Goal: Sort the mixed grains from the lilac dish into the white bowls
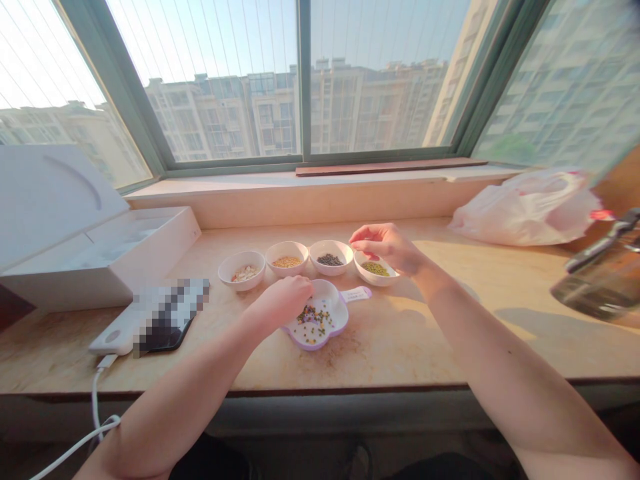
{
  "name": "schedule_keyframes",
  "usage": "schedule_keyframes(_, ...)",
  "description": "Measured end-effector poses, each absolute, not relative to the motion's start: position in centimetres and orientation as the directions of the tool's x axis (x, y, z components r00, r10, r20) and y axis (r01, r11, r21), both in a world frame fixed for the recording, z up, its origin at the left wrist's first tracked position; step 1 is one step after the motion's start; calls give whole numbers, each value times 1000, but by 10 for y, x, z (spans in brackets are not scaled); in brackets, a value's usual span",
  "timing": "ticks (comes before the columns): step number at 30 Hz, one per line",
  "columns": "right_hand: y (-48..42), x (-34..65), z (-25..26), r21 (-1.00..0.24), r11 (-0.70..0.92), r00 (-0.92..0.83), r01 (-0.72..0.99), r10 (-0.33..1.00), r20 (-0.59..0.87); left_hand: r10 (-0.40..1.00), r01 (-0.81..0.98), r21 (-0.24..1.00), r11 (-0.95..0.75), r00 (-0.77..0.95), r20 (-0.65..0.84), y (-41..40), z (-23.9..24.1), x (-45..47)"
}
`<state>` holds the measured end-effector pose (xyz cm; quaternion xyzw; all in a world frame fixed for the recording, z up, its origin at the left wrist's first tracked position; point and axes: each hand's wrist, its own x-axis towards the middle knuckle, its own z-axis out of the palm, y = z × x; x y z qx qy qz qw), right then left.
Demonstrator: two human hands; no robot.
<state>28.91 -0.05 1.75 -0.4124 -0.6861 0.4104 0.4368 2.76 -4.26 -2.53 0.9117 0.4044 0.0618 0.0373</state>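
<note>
white dish (327,293): lay partly under the left hand (287,298), leftward and on the near side of the right hand (386,248); its long axis ran along the handle (356,294), which pointed to the right
left hand: was the nearer one, fingers curled down at the dish; the tips were hidden, so any grip was not visible
right hand: fingertips were close together above the green beans (374,268); whether they pinched one was too small to see
counted: one dish, four bowls (331,271) beyond the left hand
</note>
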Motion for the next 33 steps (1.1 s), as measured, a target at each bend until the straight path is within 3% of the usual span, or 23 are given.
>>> schedule_keyframes(4, 7, 298, 19, -797, 350, -155, 493, 936, 316, 784, 785, -6, -619, 618, -51, -48, -19, 35)
schedule_keyframes(8, 14, 308, 15, -536, 232, -69, 811, 949, 306, 778, 778, -3, -628, 627, -39, -50, -15, 38)
schedule_keyframes(12, 18, 313, 8, -358, 146, -89, 922, 981, 171, 763, 763, -6, -647, 646, -23, -51, -16, 39)
schedule_keyframes(16, 21, 313, 3, -320, 112, -101, 941, 994, 49, 757, 757, 13, -653, 653, -9, -50, -15, 38)
schedule_keyframes(21, 22, 315, 0, -318, 137, -137, 938, 990, 24, 745, 722, 191, -665, 658, 109, -45, -9, 32)
schedule_keyframes(26, 17, 308, 6, -359, 160, -116, 919, 983, 141, 782, 640, 456, -619, 559, 277, -43, 0, 28)
schedule_keyframes(30, 8, 292, 10, -482, 301, -148, 823, 933, 329, 822, 373, 769, -519, 463, 331, -41, 3, 28)
schedule_keyframes(33, -3, 278, 9, -606, 466, -215, 644, 871, 442, 852, 136, 899, -417, 403, 334, -40, 4, 30)
